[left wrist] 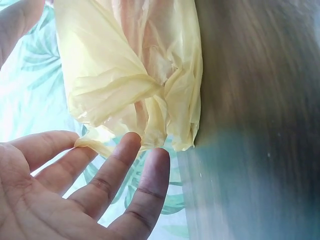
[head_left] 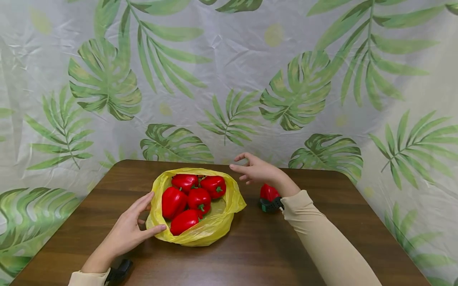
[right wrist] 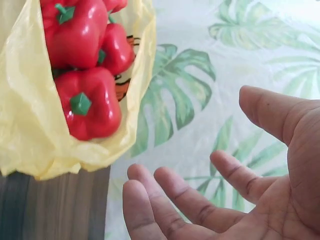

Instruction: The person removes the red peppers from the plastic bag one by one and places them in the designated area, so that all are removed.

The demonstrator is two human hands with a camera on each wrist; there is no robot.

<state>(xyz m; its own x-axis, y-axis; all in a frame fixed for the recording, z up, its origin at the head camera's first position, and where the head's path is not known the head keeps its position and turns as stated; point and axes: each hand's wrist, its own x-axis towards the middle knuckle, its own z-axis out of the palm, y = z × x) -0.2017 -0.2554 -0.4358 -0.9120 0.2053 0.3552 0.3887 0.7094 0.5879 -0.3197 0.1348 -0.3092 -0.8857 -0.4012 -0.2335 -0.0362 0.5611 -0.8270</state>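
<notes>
In the head view a yellow plastic bag [head_left: 229,220] stands with its mouth spread wide on the table. Several shiny red bell peppers [head_left: 199,200] with green stems lie inside it. My left hand [head_left: 127,226] is at the bag's left side, its fingers spread and fairly straight at the rim. The left wrist view shows those fingers close to the crumpled bag edge [left wrist: 117,95]. Beyond the bag's right side my right hand [head_left: 258,170] hovers, fingers loosely bent and holding nothing. Another red bell pepper [head_left: 269,192] sits on the table, partly hidden by the right wrist.
The brown wooden table [head_left: 200,264] has rounded far corners. A hanging cloth [head_left: 229,71] with green leaf prints stands behind it and at both sides. Black wrist straps [head_left: 273,204] sit at both cuffs.
</notes>
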